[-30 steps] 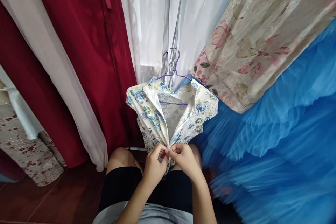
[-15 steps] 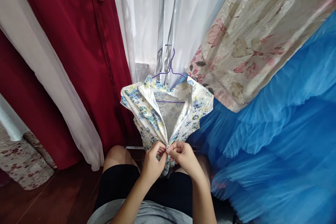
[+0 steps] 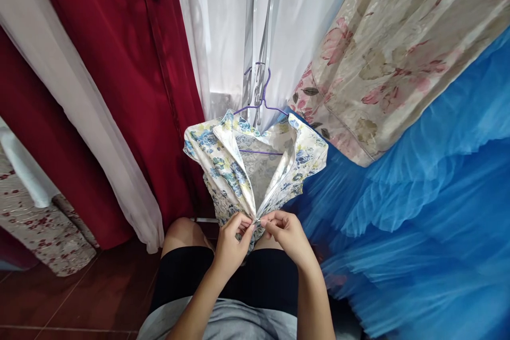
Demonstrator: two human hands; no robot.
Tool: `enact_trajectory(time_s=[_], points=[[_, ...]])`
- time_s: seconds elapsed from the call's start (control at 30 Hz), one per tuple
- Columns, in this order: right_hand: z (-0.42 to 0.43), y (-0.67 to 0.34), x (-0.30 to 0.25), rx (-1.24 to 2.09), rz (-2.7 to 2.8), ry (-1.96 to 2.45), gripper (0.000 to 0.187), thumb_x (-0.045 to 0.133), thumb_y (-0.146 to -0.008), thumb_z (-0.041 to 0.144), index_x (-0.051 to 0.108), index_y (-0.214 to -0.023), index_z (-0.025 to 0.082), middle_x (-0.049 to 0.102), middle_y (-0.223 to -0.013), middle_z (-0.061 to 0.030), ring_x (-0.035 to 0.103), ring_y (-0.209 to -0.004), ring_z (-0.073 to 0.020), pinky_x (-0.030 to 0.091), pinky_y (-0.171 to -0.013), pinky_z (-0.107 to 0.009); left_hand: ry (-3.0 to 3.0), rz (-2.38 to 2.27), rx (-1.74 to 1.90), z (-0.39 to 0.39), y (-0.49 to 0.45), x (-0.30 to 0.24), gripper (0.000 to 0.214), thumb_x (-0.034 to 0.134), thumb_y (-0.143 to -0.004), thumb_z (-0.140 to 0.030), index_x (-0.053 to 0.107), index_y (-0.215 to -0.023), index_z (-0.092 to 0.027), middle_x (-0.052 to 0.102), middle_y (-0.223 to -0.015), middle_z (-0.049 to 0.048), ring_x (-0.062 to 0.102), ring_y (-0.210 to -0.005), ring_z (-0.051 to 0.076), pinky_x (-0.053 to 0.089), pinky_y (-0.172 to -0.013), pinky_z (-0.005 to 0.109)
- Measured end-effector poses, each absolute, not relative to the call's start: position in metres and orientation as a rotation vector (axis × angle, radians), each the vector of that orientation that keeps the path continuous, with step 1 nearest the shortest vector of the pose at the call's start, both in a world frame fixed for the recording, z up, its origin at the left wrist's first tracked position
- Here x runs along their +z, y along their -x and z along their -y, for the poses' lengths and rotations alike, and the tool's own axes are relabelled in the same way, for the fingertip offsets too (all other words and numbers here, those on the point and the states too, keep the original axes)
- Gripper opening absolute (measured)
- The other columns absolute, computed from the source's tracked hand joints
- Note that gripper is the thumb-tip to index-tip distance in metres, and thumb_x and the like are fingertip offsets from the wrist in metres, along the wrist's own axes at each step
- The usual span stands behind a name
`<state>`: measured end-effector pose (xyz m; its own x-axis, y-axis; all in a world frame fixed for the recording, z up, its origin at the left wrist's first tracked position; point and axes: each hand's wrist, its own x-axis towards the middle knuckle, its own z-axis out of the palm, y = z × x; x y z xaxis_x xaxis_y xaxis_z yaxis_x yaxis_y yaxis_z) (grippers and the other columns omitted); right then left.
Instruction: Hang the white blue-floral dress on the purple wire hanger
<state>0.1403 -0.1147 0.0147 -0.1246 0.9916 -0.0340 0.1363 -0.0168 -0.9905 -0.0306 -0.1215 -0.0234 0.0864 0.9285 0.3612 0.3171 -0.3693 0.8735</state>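
Observation:
A white dress with blue and yellow flowers (image 3: 231,172) hangs on a purple wire hanger (image 3: 266,105), its zipped opening spread in a V. The lower part of the dress is gathered between the knees and mostly hidden. At the bottom of the V, my left hand (image 3: 234,241) is closed, pinching the fabric beside the zipper. Opposite it my right hand (image 3: 287,236) is closed too, thumb and forefinger pinched at the small zipper pull (image 3: 257,220). The fingertips almost meet there, partly covering the pull.
Dark red cloth (image 3: 107,48) and pale sheer cloth (image 3: 79,95) hang at left. White drapes (image 3: 227,21) hang behind the hanger. On the right are a beige floral cloth (image 3: 382,74) and layered blue tulle (image 3: 430,212). Reddish floor tiles (image 3: 87,297) show at lower left.
The view has shifted slightly, so the surroundings sit a little further right. My right hand has moved slightly right, away from my left fingertips. Both hands keep their pinch at the zipper.

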Motion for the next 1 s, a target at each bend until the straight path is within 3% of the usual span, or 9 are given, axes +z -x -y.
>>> enact_trajectory(time_s=[0.17,0.53,0.67,0.8,1.0], points=[[0.112,-0.135,0.014,1.273,1.441,1.204,0.029,0.066,-0.089,0.045,0.070,-0.088,0.016,0.061,-0.057,0.0006,0.053,-0.053,-0.0142,0.035,-0.054,-0.025,-1.781,-1.234,1.292,0.122,0.034,-0.023,0.013,0.056,-0.096,-0.027,0.057,-0.085,-0.020,0.063,-0.084,0.0021,0.064,-0.080,0.016,0.049,-0.071,0.024],[0.112,-0.130,0.010,1.341,1.416,1.176,0.017,0.060,-0.090,0.031,0.064,-0.085,0.015,0.059,-0.057,0.0021,0.047,-0.051,-0.0109,0.033,-0.054,-0.023,-1.756,-1.185,1.287,0.119,0.030,-0.021,0.011,0.054,-0.095,-0.021,0.056,-0.085,-0.020,0.062,-0.084,0.0018,0.062,-0.079,0.015,0.049,-0.072,0.024],[0.114,-0.130,0.012,1.394,1.340,1.142,0.017,0.065,-0.085,0.031,0.067,-0.080,0.015,0.056,-0.054,0.0029,0.047,-0.050,-0.0102,0.033,-0.053,-0.023,-1.758,-1.161,1.284,0.116,0.025,-0.021,0.010,0.054,-0.096,-0.020,0.056,-0.085,-0.020,0.061,-0.084,0.0014,0.062,-0.079,0.015,0.048,-0.071,0.025],[0.110,-0.125,0.022,1.387,1.122,1.115,0.019,0.070,-0.077,0.033,0.067,-0.072,0.014,0.048,-0.046,0.0054,0.034,-0.043,-0.0070,0.024,-0.047,-0.023,-1.768,-1.162,1.277,0.115,0.023,-0.023,0.012,0.055,-0.095,-0.021,0.055,-0.084,-0.020,0.060,-0.082,0.0012,0.061,-0.077,0.015,0.048,-0.071,0.025],[0.063,-0.119,0.076,1.269,0.990,0.968,0.021,0.075,-0.067,0.033,0.068,-0.068,0.014,0.044,-0.042,0.0067,0.025,-0.040,-0.0052,0.015,-0.043,-0.023,-1.798,-1.162,1.238,0.112,0.025,-0.028,0.013,0.057,-0.092,-0.019,0.052,-0.081,-0.020,0.057,-0.080,0.0006,0.060,-0.075,0.015,0.047,-0.069,0.025]])
